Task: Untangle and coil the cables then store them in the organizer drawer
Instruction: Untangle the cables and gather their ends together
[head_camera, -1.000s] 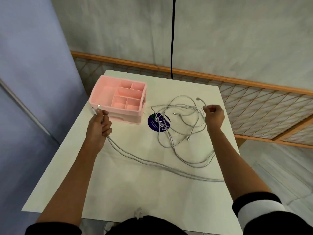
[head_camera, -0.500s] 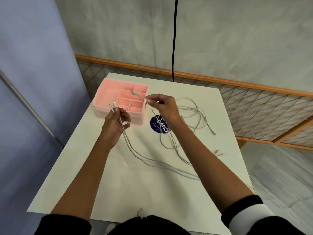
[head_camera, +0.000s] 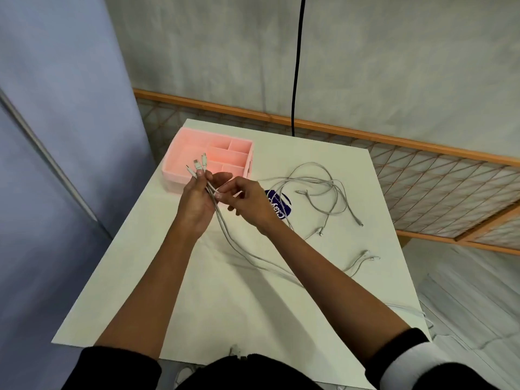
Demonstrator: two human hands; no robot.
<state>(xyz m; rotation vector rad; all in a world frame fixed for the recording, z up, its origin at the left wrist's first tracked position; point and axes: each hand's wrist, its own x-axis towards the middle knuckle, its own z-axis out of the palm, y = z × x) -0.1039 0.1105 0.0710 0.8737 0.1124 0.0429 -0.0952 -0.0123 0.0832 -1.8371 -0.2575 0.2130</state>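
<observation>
Several thin grey cables (head_camera: 318, 187) lie in a loose tangle on the white table (head_camera: 225, 299), right of centre. My left hand (head_camera: 197, 204) grips three cable ends, whose plugs (head_camera: 198, 164) stick up above its fingers in front of the pink organizer (head_camera: 180, 170). My right hand (head_camera: 247, 201) is beside it and pinches the same strands just below the left fingers. The held strands trail down across the table and pass under my right forearm. The organizer's compartments hold no cables.
A round dark blue sticker (head_camera: 278, 206) lies on the table behind my right wrist. A black cord (head_camera: 297, 66) hangs down the back wall. A wooden lattice rail (head_camera: 422, 175) runs behind and to the right. Two loose cable ends (head_camera: 365, 256) lie near the table's right edge.
My right hand carried a third cable end leftward to my left hand, which now holds three plugs. Both hands came together in front of the organizer, and the tangle was dragged along.
</observation>
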